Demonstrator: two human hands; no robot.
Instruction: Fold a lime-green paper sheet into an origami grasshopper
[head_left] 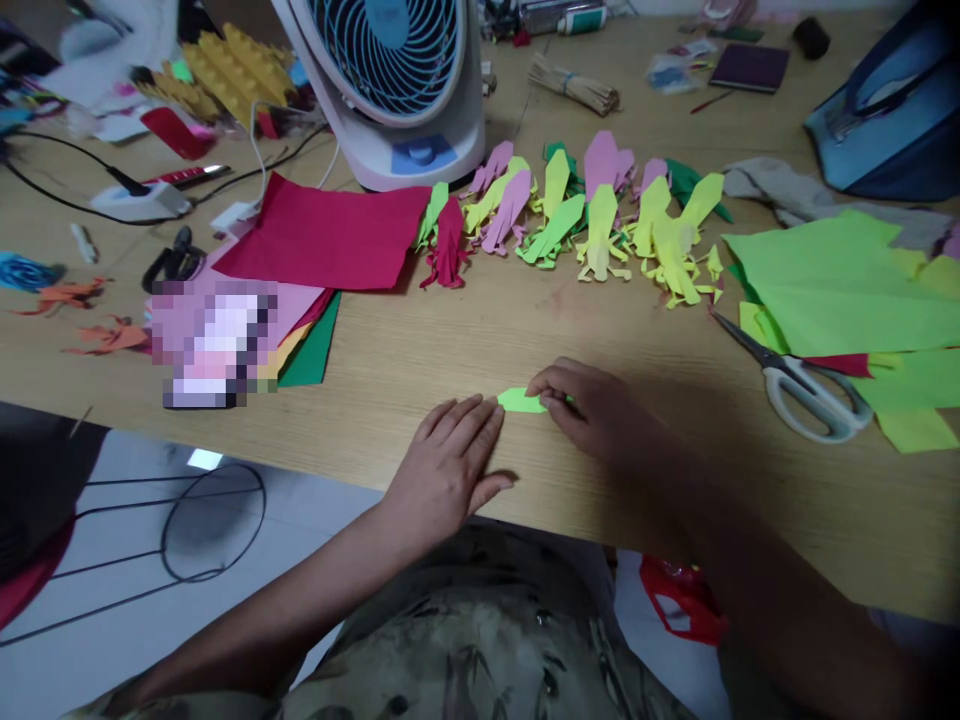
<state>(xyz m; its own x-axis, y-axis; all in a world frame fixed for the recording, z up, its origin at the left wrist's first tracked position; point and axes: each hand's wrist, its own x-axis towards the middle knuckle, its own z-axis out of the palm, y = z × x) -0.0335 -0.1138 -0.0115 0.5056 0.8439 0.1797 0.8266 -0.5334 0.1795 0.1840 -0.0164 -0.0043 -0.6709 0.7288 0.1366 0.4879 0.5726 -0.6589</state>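
Observation:
A small strip of folded bright green paper (521, 401) lies on the table near its front edge. My left hand (454, 460) rests flat with its fingers stretched out, the fingertips at the paper's left end and the thumb apart. At the other end, my right hand (596, 405) is closed, thumb and fingers pinching the paper and hiding part of it. Beyond the hands stands a row of folded paper figures in yellow (601, 235), pink (508, 210), green (553, 232) and red (448, 245), with narrow, leg-like lower parts.
Scissors (795, 385) with white handles lie at the right beside light green sheets (840, 275). Red paper (337, 235) covers other coloured sheets on the left, near a blurred-out patch (217, 340). Behind stand a fan (397, 90) and a blue iron (892, 110). Orange paper figures (112, 337) lie far left.

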